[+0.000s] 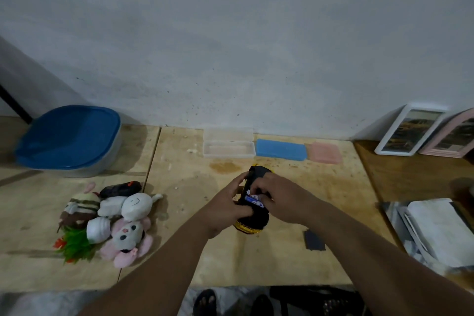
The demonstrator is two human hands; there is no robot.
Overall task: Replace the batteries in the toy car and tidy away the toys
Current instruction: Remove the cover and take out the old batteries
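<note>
A black and yellow toy car point(254, 220) lies upside down in the middle of the wooden table point(333, 187). My left hand point(228, 202) grips its left side. My right hand point(277, 197) rests over the open battery bay, fingertips on a blue and white battery point(252, 199) seated in it. A dark flat battery cover point(315, 240) lies on the table just right of the car. A heap of small plush toys point(115, 215) sits at the left, with a green plastic plant point(75, 241) at its near edge.
A tub with a blue lid point(69, 136) stands at the back left. An open clear plastic case point(229, 146), a blue case point(281, 149) and a pink case point(324, 152) line the wall. Picture frames point(410, 129) lean at the back right. A paper stack point(436, 231) lies at the right.
</note>
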